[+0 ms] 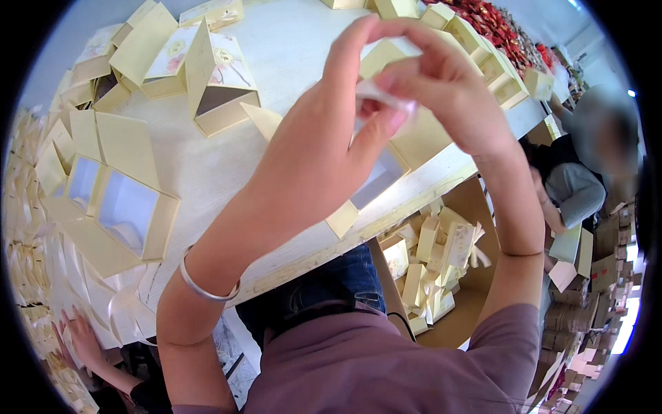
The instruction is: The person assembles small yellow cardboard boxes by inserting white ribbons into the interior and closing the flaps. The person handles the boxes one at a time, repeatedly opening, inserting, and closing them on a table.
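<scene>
Above the table, my left hand and my right hand meet around a small, blurred white strip. The right fingertips pinch it, and the left thumb presses at its lower end. Whether it is ribbon or tape I cannot tell. Below my hands lies an open cream gift box with a pale inside, close to the table's edge. My hands and left forearm hide much of that box.
Open cream boxes stand left and at the back of the white table. A carton of cream pieces sits below the edge. Red packets heap up far right. A co-worker's hand is at lower left; another person is at right.
</scene>
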`<action>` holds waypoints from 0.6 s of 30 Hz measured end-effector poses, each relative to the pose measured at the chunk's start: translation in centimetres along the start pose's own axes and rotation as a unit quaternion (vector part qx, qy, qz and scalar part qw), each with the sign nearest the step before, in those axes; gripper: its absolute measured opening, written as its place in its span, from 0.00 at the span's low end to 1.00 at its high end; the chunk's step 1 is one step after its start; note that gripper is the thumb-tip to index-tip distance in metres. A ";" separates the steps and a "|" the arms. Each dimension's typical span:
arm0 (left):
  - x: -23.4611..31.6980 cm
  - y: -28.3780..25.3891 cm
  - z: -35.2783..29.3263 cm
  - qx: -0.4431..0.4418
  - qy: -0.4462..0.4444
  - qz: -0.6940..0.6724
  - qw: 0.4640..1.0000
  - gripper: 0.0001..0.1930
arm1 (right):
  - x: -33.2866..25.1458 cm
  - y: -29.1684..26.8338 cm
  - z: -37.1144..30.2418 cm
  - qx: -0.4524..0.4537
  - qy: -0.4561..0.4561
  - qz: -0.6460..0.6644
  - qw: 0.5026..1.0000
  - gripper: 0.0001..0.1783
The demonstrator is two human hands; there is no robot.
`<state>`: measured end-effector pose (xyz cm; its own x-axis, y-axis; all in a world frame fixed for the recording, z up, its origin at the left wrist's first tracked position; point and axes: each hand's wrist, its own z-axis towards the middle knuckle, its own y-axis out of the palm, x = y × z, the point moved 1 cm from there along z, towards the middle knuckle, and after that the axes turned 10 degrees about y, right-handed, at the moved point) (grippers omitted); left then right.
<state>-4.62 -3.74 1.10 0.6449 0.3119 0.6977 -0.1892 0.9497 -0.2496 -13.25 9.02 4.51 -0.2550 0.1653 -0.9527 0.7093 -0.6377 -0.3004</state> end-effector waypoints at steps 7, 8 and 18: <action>-1.4 -2.4 2.4 -0.052 -0.095 -0.037 0.993 0.13 | -1.5 -7.5 -4.6 -0.120 -0.229 0.450 0.855 0.20; -1.6 -2.0 2.7 -0.044 -0.094 -0.050 0.993 0.13 | -2.5 -8.3 -6.5 -0.138 -0.291 0.469 0.822 0.22; -3.8 -3.2 2.3 -0.069 -0.116 0.061 0.989 0.11 | -1.6 -22.3 -17.4 0.449 -0.391 0.039 0.802 0.13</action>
<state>-8.16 -7.87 0.78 0.4325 0.4369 0.7887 -0.1417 0.8968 -0.4191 -17.22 36.06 11.98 -0.8166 -0.2002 -0.5413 0.0728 -0.9661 0.2476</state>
